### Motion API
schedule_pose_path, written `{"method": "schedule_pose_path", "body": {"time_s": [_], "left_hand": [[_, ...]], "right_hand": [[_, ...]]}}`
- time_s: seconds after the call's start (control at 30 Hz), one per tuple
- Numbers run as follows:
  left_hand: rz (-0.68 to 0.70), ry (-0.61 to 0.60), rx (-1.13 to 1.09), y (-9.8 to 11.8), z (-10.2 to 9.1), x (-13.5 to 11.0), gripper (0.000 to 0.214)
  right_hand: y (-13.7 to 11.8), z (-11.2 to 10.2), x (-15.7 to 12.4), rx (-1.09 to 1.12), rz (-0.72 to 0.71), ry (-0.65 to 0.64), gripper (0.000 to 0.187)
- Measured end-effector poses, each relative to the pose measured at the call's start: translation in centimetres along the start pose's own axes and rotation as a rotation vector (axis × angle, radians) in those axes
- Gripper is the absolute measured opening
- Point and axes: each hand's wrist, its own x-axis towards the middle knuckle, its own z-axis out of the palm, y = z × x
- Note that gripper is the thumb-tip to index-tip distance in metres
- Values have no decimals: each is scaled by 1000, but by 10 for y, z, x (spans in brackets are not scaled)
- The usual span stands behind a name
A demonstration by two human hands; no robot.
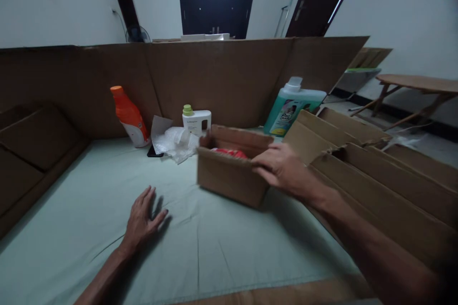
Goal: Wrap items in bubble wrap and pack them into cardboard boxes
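My right hand (275, 164) grips the right end wall of a small open cardboard box (229, 178), its fingers closed over the rim. Something red (231, 153) lies inside the box; the front wall hides most of it. The box is slightly blurred, and I cannot tell whether its base rests fully on the cloth. Over the pale green cloth (179, 243), to the left of the box, my left hand (142, 214) is open with fingers spread and holds nothing.
Behind stand an orange bottle (131, 116), a white bottle (195, 121) and a green jug (291, 107). Crumpled bubble wrap (177, 143) lies beside a dark flat object (155, 151). Cardboard panels (222, 81) wall the back; folded cardboard (379, 190) fills the right side.
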Motion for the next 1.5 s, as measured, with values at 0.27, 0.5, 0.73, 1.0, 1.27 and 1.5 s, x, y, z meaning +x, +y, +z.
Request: {"method": "schedule_pose_path", "body": {"time_s": [0.27, 0.5, 0.73, 1.0, 1.27, 1.5], "left_hand": [[-277, -31, -413, 32, -11, -28, 70], [-325, 112, -395, 31, -15, -43, 49], [-386, 287, -278, 10, -5, -41, 53], [-418, 266, -183, 2, 10, -55, 48], [-432, 239, -188, 10, 4, -50, 50], [-411, 199, -311, -1, -2, -46, 48]], "right_hand": [[-40, 38, -27, 534, 400, 273, 36], [-69, 118, -7, 962, 503, 1, 69], [-31, 144, 77, 876, 395, 18, 59], [-8, 196, 260, 480, -53, 20, 38], [0, 139, 272, 530, 93, 435, 23], [80, 87, 73, 601, 737, 502, 39]]}}
